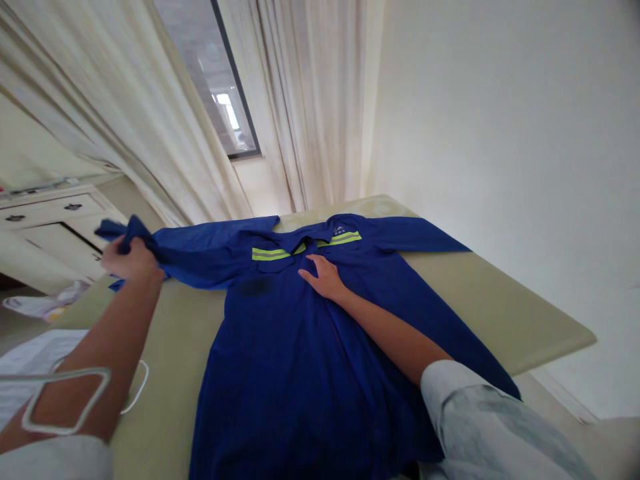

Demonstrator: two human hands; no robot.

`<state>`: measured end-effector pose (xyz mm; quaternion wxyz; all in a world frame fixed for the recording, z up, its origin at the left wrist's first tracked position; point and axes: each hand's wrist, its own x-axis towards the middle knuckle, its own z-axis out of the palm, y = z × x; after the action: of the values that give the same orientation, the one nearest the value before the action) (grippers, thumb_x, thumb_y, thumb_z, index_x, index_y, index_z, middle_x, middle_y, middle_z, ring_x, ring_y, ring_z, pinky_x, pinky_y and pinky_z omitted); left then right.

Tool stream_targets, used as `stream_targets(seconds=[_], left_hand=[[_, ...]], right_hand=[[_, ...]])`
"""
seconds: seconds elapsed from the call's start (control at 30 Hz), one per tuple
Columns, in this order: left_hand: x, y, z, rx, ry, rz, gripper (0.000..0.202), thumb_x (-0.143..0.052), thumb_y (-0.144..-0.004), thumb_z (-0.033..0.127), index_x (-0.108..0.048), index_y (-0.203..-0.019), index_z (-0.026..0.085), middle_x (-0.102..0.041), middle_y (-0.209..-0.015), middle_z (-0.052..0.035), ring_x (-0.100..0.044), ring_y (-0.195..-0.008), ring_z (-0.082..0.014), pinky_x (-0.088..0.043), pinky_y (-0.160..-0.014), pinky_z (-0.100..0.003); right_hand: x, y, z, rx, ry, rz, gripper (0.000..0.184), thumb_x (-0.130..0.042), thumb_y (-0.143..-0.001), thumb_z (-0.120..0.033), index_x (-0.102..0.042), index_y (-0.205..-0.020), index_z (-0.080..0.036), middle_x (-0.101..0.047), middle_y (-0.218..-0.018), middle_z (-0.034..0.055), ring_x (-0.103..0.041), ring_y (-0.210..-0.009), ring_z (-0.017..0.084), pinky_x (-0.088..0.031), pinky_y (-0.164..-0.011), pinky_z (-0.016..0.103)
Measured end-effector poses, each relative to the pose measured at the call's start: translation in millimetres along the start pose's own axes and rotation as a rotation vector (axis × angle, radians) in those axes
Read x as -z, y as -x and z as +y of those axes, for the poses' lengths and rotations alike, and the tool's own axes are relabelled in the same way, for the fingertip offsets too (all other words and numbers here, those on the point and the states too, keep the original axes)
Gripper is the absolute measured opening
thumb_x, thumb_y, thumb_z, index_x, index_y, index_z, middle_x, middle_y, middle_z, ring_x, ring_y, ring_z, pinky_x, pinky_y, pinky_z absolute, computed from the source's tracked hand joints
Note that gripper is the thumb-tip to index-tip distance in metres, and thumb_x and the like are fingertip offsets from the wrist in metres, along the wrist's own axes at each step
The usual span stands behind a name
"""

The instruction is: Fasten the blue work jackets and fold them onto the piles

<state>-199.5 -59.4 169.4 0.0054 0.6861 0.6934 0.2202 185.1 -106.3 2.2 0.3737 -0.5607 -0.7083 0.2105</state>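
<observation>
A blue work jacket (300, 347) with yellow-green reflective strips across the chest lies spread front-up, its collar toward the far edge. My left hand (133, 259) is closed around the cuff end of the sleeve on the left and holds it raised above the surface. On the jacket's upper chest, just below the collar, rests my right hand (324, 277), its fingers apart and nothing gripped. The other sleeve (425, 233) stretches out to the right. Another piece of blue cloth (215, 233) lies behind the left sleeve; whether it is a separate garment I cannot tell.
The jacket lies on a pale green table (500, 313) beside a white wall. Papers (45, 347) and a white wire-like loop (143, 387) are at the left. Beyond stand a white cabinet (45, 233) and long curtains (310, 100) by a window.
</observation>
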Motion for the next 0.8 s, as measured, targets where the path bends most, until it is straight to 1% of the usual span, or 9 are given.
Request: stream_targets(seconds=[0.07, 0.1, 0.2, 0.27, 0.33, 0.47, 0.53, 0.67, 0.8], left_hand=[[-11.2, -9.2, 41.7, -0.084, 0.125, 0.308, 0.091, -0.039, -0.099, 0.08, -0.053, -0.149, 0.006, -0.053, -0.156, -0.0098, -0.04, -0.146, -0.047, -0.037, -0.119, -0.063], [-19.9, -9.7, 64.3, -0.213, 0.225, 0.362, 0.09, -0.033, -0.103, 0.075, -0.05, -0.151, 0.002, -0.052, -0.156, -0.0102, -0.045, -0.143, -0.0444, -0.04, -0.117, -0.057], [-57.4, 3.9, 119.9, -0.637, 0.295, 0.017, 0.089, -0.061, -0.095, 0.067, -0.041, -0.16, 0.009, -0.044, -0.165, -0.0177, -0.046, -0.148, -0.035, -0.044, -0.119, -0.051], [-87.5, 21.1, 133.9, -0.705, 0.148, -0.101, 0.094, -0.078, -0.086, 0.053, -0.038, -0.164, 0.017, -0.035, -0.171, -0.0176, -0.039, -0.154, -0.0356, -0.036, -0.126, -0.056], [-115.6, 39.1, 127.0, -0.627, -0.028, -0.135, 0.096, -0.082, -0.083, 0.038, -0.035, -0.166, 0.025, -0.033, -0.173, -0.0138, -0.036, -0.156, -0.0381, -0.026, -0.129, -0.061], [-152.0, 64.1, 83.3, -0.397, -0.173, -0.064, 0.09, -0.071, -0.086, 0.028, -0.032, -0.168, 0.025, -0.038, -0.17, -0.0132, -0.034, -0.157, -0.0383, -0.023, -0.129, -0.062], [-160.8, 70.7, 63.9, -0.342, -0.168, -0.046, 0.086, -0.064, -0.089, 0.03, -0.031, -0.168, 0.022, -0.038, -0.17, -0.0146, -0.033, -0.158, -0.0377, -0.024, -0.129, -0.062], [-170.1, 76.4, 43.4, -0.251, -0.124, 0.024, 0.085, -0.058, -0.088, 0.02, -0.03, -0.168, 0.017, -0.035, -0.171, -0.0167, -0.031, -0.159, -0.0373, -0.021, -0.13, -0.062], [-174.0, 72.0, 35.8, -0.226, -0.013, 0.077, 0.087, -0.061, -0.08, 0.011, -0.041, -0.164, 0.018, -0.031, -0.173, -0.0156, -0.03, -0.159, -0.0391, -0.031, -0.129, -0.053]], right_hand=[[2.9, -6.5, 3.4, -0.034, -0.185, 0.041, 0.056, -0.056, -0.102, -0.058, -0.057, -0.145, -0.022, -0.059, -0.152, 0.0126, -0.054, -0.143, 0.025, -0.039, -0.122, 0.043], [6.6, -11.0, 6.7, -0.079, -0.317, 0.072, 0.056, -0.05, -0.104, -0.059, -0.054, -0.147, -0.022, -0.059, -0.153, 0.0126, -0.055, -0.142, 0.024, -0.043, -0.119, 0.041], [28.4, -26.7, 23.9, -0.301, -0.793, 0.214, 0.058, -0.032, -0.108, -0.065, -0.049, -0.15, -0.028, -0.06, -0.151, 0.0107, -0.061, -0.136, 0.023, -0.057, -0.103, 0.04], [47.3, -35.6, 39.1, -0.441, -1.111, 0.366, 0.058, -0.039, -0.104, -0.071, -0.056, -0.141, -0.03, -0.07, -0.136, 0.0089, -0.069, -0.123, 0.024, -0.062, -0.094, 0.041], [62.8, -41.5, 52.7, -0.554, -1.34, 0.511, 0.048, -0.059, -0.097, -0.068, -0.066, -0.122, -0.028, -0.077, -0.11, 0.0061, -0.074, -0.105, 0.024, -0.065, -0.087, 0.041], [73.0, -50.3, 62.4, -0.681, -1.415, 0.641, 0.024, -0.085, -0.083, -0.033, -0.066, -0.094, -0.024, -0.076, -0.079, -0.0014, -0.073, -0.076, 0.019, -0.067, -0.076, 0.037], [75.1, -56.2, 61.6, -0.628, -1.398, 0.637, 0.026, -0.087, -0.077, -0.021, -0.066, -0.094, -0.023, -0.077, -0.08, -0.0021, -0.074, -0.076, 0.019, -0.067, -0.075, 0.035], [89.5, -65.4, 69.8, -0.412, -1.301, 0.586, 0.035, -0.088, -0.075, -0.023, -0.069, -0.104, -0.025, -0.08, -0.097, -0.0002, -0.076, -0.086, 0.02, -0.067, -0.076, 0.036], [102.3, -65.5, 92.1, -0.62, -1.065, 0.676, 0.039, -0.087, -0.069, -0.014, -0.066, -0.101, -0.023, -0.074, -0.08, -0.0034, -0.071, -0.073, 0.018, -0.064, -0.064, 0.03]])
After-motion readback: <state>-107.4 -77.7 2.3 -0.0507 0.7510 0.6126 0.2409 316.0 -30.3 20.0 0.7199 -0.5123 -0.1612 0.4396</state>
